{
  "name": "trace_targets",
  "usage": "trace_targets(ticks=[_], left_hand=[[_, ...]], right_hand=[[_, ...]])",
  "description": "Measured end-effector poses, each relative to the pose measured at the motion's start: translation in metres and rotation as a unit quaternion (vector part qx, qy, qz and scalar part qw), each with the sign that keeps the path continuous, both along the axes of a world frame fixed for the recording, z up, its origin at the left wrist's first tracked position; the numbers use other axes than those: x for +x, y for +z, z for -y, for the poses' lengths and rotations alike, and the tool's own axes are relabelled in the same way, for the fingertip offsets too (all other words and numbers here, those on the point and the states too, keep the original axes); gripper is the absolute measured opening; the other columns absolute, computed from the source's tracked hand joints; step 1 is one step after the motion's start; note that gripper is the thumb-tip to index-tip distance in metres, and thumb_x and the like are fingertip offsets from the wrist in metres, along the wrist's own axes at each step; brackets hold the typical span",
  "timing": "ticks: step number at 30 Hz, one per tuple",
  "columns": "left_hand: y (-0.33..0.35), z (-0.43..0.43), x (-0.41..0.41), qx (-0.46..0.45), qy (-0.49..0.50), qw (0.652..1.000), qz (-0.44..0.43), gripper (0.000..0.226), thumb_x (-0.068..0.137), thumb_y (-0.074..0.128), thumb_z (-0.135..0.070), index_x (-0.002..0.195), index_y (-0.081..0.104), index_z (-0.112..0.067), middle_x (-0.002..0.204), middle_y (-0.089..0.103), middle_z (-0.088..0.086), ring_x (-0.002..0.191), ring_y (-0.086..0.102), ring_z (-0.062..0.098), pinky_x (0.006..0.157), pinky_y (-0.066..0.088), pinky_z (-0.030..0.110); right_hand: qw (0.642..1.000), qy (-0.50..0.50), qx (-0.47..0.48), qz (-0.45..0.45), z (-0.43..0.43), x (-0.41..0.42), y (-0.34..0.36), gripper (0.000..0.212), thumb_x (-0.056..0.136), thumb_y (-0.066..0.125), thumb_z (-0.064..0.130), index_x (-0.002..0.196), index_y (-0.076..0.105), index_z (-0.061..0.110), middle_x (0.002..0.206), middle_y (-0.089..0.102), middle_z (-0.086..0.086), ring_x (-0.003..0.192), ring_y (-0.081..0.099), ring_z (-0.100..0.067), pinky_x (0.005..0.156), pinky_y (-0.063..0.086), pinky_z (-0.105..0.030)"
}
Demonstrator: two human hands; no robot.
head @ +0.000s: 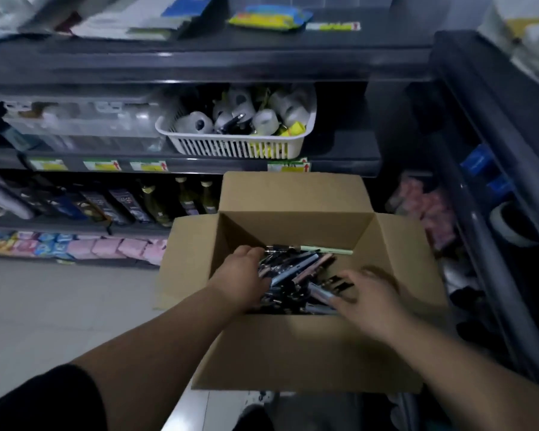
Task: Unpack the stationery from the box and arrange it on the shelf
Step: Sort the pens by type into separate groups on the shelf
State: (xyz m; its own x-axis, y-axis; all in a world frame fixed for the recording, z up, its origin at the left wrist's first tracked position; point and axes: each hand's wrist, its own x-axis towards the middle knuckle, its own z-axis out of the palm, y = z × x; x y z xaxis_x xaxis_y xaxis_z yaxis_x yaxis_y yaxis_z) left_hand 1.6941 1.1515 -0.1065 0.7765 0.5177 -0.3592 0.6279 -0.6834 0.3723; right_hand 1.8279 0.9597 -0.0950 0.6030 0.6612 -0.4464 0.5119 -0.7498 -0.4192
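Note:
An open cardboard box stands on the floor in front of the dark shelf. Inside lies a heap of pens, mostly black, grey and pinkish, with one pale green pen at the far side. My left hand reaches into the box's left part, its fingers curled down among the pens. My right hand is in the right part, blurred by motion, its fingers over a grey pen; whether it grips the pen is unclear.
A white slotted basket with tape rolls and pens sits on the middle shelf, clear plastic cases to its left. Bottles and packets fill the lower shelves. A second dark rack runs along the right. Pale tiled floor lies left.

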Motion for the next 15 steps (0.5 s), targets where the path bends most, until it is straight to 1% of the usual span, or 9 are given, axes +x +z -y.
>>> trace_targets(ticks=[2,4,7,9,11,13,15], left_hand=[[-0.025,-0.011,0.023,-0.025,-0.027,0.999,-0.035,0.069,0.088,0.061,-0.037,0.147,0.031,-0.018,0.147,0.033,0.006,0.131,0.039,0.026,0.108,0.035,0.034],[-0.047,-0.019,0.040,-0.036,-0.043,0.996,-0.064,0.071,0.087,0.061,-0.039,0.147,0.029,-0.019,0.148,0.033,0.007,0.130,0.039,0.028,0.106,0.038,0.039],[-0.071,-0.025,0.062,-0.026,-0.065,0.992,-0.101,0.073,0.087,0.060,-0.040,0.148,0.026,-0.019,0.150,0.029,0.007,0.131,0.037,0.029,0.107,0.037,0.041],[-0.085,-0.027,0.071,-0.026,-0.087,0.986,-0.137,0.078,0.085,0.061,-0.046,0.148,0.024,-0.020,0.152,0.027,0.006,0.134,0.034,0.029,0.109,0.034,0.041],[-0.099,-0.028,0.073,-0.043,-0.107,0.977,-0.177,0.085,0.081,0.064,-0.053,0.148,0.025,-0.019,0.152,0.025,0.007,0.134,0.034,0.030,0.108,0.035,0.041],[-0.106,-0.028,0.074,-0.069,-0.114,0.975,-0.177,0.088,0.080,0.066,-0.054,0.148,0.024,-0.017,0.150,0.026,0.009,0.133,0.034,0.030,0.107,0.037,0.038],[-0.109,-0.028,0.076,-0.095,-0.095,0.980,-0.147,0.089,0.080,0.067,-0.051,0.149,0.022,-0.017,0.147,0.030,0.009,0.133,0.035,0.027,0.106,0.036,0.034]], right_hand=[[1.000,-0.007,-0.008,-0.012,-0.008,0.012,-0.012,0.052,0.087,0.063,0.046,0.133,0.048,0.028,0.128,0.057,0.003,0.111,0.056,-0.016,0.084,0.046,-0.027],[0.999,-0.004,-0.021,-0.024,-0.017,0.024,-0.022,0.053,0.084,0.066,0.046,0.131,0.051,0.029,0.126,0.058,0.005,0.110,0.056,-0.014,0.080,0.043,-0.024],[0.998,0.006,-0.055,-0.038,-0.030,0.040,-0.041,0.058,0.081,0.071,0.042,0.133,0.052,0.025,0.126,0.059,0.003,0.113,0.055,-0.014,0.084,0.042,-0.023],[0.994,0.015,-0.090,-0.060,-0.037,0.048,-0.057,0.063,0.078,0.075,0.038,0.135,0.051,0.024,0.128,0.060,0.001,0.114,0.056,-0.015,0.086,0.042,-0.022],[0.987,0.020,-0.131,-0.094,-0.043,0.054,-0.073,0.071,0.076,0.079,0.034,0.139,0.047,0.022,0.133,0.057,-0.001,0.119,0.054,-0.017,0.092,0.042,-0.022],[0.980,0.028,-0.162,-0.113,-0.045,0.058,-0.085,0.077,0.074,0.081,0.032,0.141,0.044,0.020,0.138,0.054,-0.002,0.122,0.053,-0.018,0.094,0.042,-0.022],[0.973,0.056,-0.186,-0.126,-0.048,0.059,-0.096,0.079,0.073,0.081,0.033,0.142,0.043,0.020,0.140,0.051,-0.002,0.123,0.051,-0.019,0.094,0.043,-0.023]])
